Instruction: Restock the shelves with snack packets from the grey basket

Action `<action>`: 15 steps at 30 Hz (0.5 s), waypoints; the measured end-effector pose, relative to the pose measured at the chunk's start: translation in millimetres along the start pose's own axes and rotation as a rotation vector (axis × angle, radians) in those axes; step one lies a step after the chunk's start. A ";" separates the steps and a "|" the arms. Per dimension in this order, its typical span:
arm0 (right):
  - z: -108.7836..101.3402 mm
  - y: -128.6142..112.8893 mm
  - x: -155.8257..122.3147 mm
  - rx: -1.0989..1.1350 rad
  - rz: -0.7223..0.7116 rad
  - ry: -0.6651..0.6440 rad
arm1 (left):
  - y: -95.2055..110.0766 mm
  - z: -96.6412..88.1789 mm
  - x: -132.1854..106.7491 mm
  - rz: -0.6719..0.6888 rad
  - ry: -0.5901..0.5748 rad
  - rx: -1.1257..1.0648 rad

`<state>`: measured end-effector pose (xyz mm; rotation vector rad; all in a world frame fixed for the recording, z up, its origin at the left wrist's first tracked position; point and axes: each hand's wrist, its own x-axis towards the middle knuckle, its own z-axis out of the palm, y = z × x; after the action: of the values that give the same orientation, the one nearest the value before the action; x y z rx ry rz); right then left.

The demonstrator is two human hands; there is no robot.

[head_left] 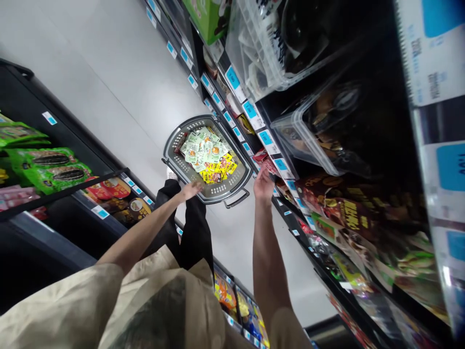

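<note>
A dark grey shopping basket [176, 167] with perforated sides is below me in the aisle. Inside lie several pale green-and-white snack packets [203, 148] and several yellow packets [221, 169]. My left hand [191, 190] is over the basket's near-left rim, its fingers loosely extended and nothing visible in them. Over at the right-hand shelf, my right hand [264, 185] has its fingers drawn together at a small red packet [260, 156] by the shelf's price labels. The fingertips blend into the red wrapping, and the hand partly covers it.
Clear plastic bins [308, 140] jut out at the upper right. Blue-and-white price labels [250, 109] line the shelf edges. On the left shelf are green bags [54, 165] and round red-lidded tubs [112, 188]. The basket's handle [237, 199] sticks out toward the right shelf.
</note>
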<state>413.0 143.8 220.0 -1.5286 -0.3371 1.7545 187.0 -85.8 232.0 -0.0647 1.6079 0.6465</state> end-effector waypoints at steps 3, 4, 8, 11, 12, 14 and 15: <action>4.2 -0.6 8.2 0.044 -0.041 0.045 | -53.9 -72.9 -37.3 -0.096 0.093 0.316; 5.7 0.8 10.3 0.037 -0.056 0.064 | -70.2 -92.5 -49.4 -0.121 0.105 0.404; 14.8 16.0 5.5 -0.202 -0.094 0.121 | -120.6 -136.9 -79.8 -0.209 0.120 0.681; 27.3 28.5 -7.7 -0.513 -0.136 0.082 | -140.6 -135.2 -80.4 -0.252 0.089 0.857; 32.9 29.8 -10.2 -0.639 -0.191 0.056 | -143.9 -130.3 -77.9 -0.260 0.077 0.902; 46.5 26.9 -8.1 -0.930 -0.374 0.025 | -146.3 -117.9 -71.5 -0.269 0.050 0.996; 54.4 23.1 -3.2 -1.098 -0.477 0.034 | -146.2 -111.4 -68.1 -0.265 0.031 1.046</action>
<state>353.9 141.4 220.7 -1.9258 -1.6927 1.1526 157.5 -279.3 242.2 0.4753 1.7512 -0.4424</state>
